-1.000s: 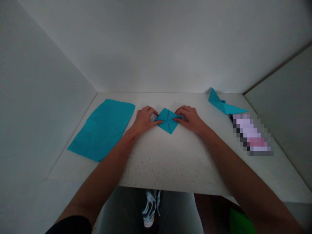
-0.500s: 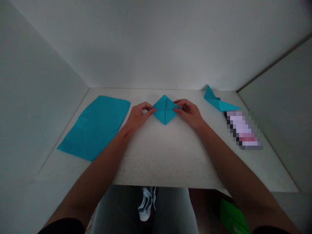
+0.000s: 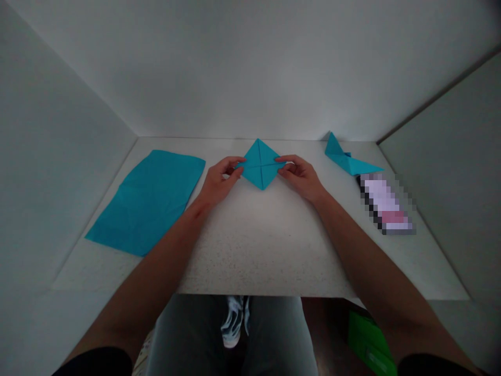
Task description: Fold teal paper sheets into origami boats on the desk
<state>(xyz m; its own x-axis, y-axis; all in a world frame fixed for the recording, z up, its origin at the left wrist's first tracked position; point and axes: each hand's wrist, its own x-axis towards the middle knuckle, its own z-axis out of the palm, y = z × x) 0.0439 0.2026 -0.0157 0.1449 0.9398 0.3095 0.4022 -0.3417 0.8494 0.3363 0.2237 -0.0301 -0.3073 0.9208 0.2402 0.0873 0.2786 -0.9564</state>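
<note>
A folded blue paper diamond (image 3: 261, 166), with crossing seams down and across its middle, is between my two hands near the back of the white tabletop. My left hand (image 3: 224, 177) pinches its left corner, thumb and fingers closed on the edge. On the opposite side, my right hand (image 3: 300, 176) grips the right corner, its index finger lying over the top face. To the left of my left hand lies a larger, creased blue sheet (image 3: 151, 201), partly under my forearm. At the back right stands a folded blue paper piece (image 3: 352, 163) with raised points.
A phone (image 3: 385, 203), blurred out, lies on the right of the tabletop (image 3: 258, 256). White walls (image 3: 250, 68) enclose the back and both sides. Below the front edge are my legs and a green object (image 3: 368, 339) at the lower right.
The paper diamond has turned slightly and shifted a little toward the back wall. My right index finger has moved onto its upper face. The camera view has shifted slightly.
</note>
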